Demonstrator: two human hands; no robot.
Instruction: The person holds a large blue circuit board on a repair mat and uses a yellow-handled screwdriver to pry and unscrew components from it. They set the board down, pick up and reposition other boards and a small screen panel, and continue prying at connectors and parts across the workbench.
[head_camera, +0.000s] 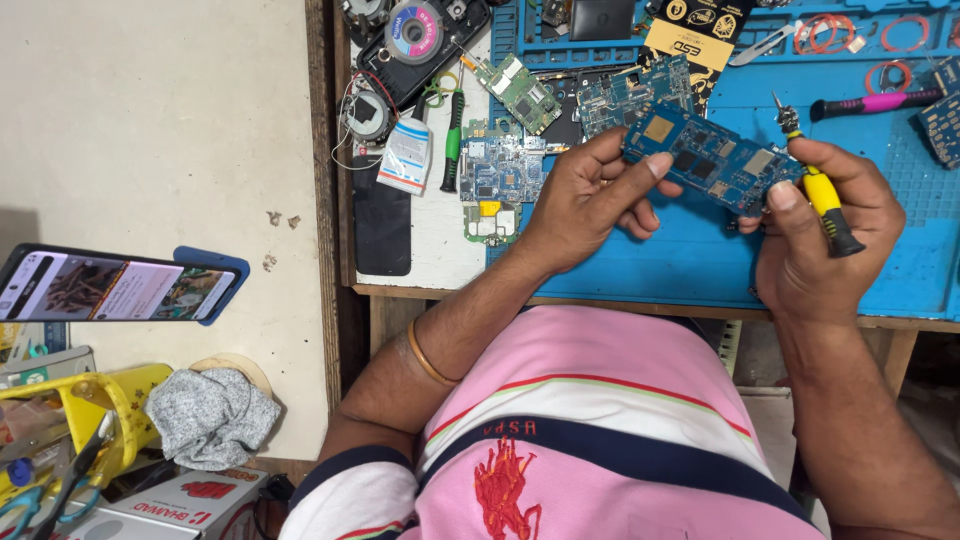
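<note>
Wooden bench beside a pale floor

The bench (620, 298) has a worn wood front edge; the beige floor (150, 120) at its left side lies evenly lit.

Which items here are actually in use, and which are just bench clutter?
In use:
- blue circuit board, held by left hand and right hand
- yellow-handled tool, in right hand

Lying about:
- green screwdriver
- pink screwdriver
- spare boards
- blue mat
- phone

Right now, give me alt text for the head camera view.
Two hands hold a blue circuit board over a blue work mat; the right hand also grips a yellow-handled screwdriver, the left hand pinching the board's other end.
</note>
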